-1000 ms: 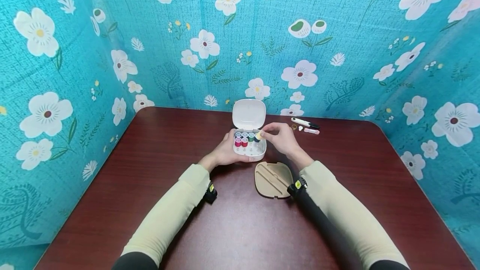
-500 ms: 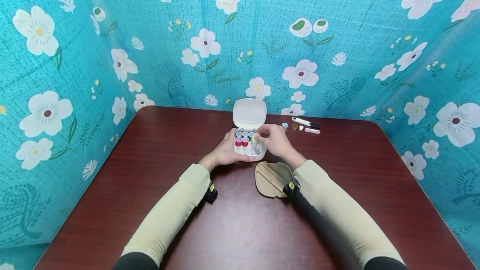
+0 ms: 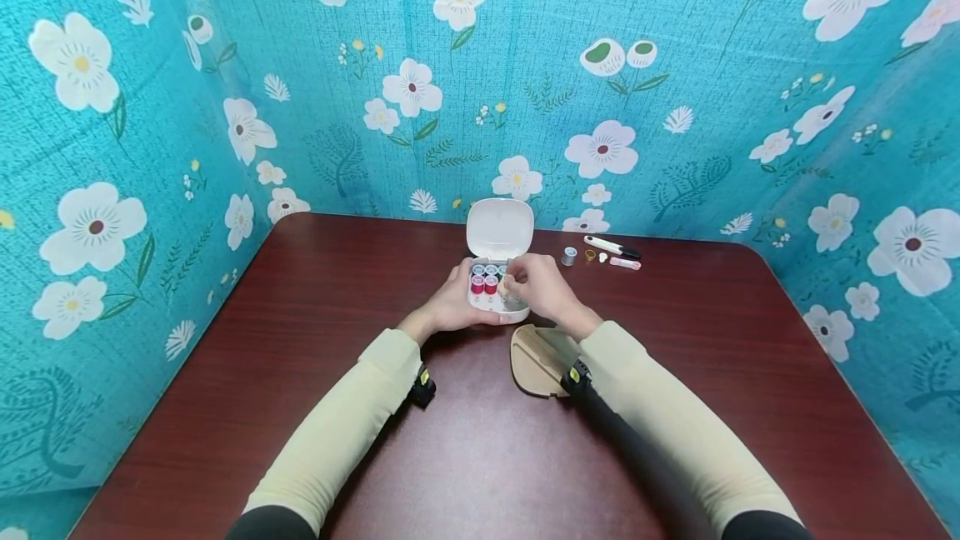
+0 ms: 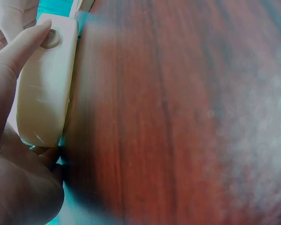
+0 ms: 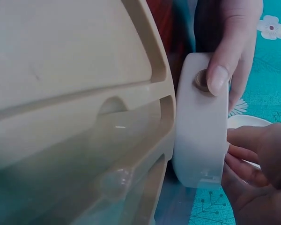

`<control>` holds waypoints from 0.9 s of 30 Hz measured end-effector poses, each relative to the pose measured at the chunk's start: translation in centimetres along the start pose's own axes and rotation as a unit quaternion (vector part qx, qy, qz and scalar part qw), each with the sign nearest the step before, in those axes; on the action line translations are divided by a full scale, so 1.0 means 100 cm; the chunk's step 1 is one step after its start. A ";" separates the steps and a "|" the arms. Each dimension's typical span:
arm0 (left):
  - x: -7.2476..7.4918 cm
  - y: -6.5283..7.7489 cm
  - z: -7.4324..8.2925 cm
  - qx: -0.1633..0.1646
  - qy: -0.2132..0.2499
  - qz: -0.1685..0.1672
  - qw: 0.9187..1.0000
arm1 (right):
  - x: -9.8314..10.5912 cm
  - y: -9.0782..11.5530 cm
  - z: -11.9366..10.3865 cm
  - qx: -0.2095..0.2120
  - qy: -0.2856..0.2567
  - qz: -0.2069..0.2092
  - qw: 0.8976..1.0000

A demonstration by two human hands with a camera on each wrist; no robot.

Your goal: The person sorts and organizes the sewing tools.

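My left hand (image 3: 448, 305) grips the white sewing box (image 3: 516, 317) from the left side. In the left wrist view its thumb (image 4: 23, 47) lies beside the round brown button on the box's front wall. The box's lid (image 3: 499, 227) stands raised at the back. Inside are thread spools in rows: dark blue and green ones behind, a pink spool (image 3: 477, 284) and a red spool (image 3: 491, 284) in front of them. My right hand (image 3: 547, 283) pinches a cream thread spool (image 3: 507, 284) over the box, right of the red spool. That hand hides the box's right back corner.
A beige divided tray (image 3: 531, 361) lies in front of the box, partly under my right wrist. Behind my right hand on the table are a grey spool (image 3: 569, 257), a brass ring (image 3: 590, 256), a small white piece (image 3: 602, 257), a pink item (image 3: 625, 262) and a white-and-black tool (image 3: 611, 246).
My right hand has moved left and slightly nearer with the cream thread spool, from the back right corner toward the red spool. The grey spool has come into sight. My left hand stays put.
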State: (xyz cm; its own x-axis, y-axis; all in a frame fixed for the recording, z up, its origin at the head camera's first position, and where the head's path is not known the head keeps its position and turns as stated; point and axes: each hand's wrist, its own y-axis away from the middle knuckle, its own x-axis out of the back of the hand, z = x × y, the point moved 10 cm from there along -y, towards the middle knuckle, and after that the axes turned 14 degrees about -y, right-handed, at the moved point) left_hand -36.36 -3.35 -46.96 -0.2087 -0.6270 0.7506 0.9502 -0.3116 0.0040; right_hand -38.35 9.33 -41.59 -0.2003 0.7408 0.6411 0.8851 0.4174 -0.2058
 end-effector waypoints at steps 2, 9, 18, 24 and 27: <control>0.000 0.000 0.000 0.000 0.001 -0.001 1.000 | -0.001 0.000 -0.001 0.008 0.006 -0.001 1.000; -0.001 -0.001 -0.001 0.001 -0.003 -0.003 1.000 | -0.004 -0.002 -0.003 0.028 0.033 0.000 0.999; -0.001 -0.001 0.000 0.002 0.000 -0.006 1.000 | -0.008 -0.003 -0.003 0.021 0.053 -0.004 0.998; -0.002 -0.001 -0.001 0.005 -0.002 -0.008 1.000 | -0.009 -0.002 -0.002 0.023 0.068 -0.001 0.997; -0.002 -0.001 -0.002 0.006 -0.005 -0.008 1.000 | -0.009 -0.003 -0.003 0.024 0.069 -0.001 0.997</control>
State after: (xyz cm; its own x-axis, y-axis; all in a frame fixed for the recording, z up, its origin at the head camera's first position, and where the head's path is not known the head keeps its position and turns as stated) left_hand -36.51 -3.33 -47.21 -0.2216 -0.6153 0.7565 0.9496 -0.3124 0.0240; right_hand -38.28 8.37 -41.91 -0.1393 0.6617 0.7367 0.8626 0.4464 -0.2379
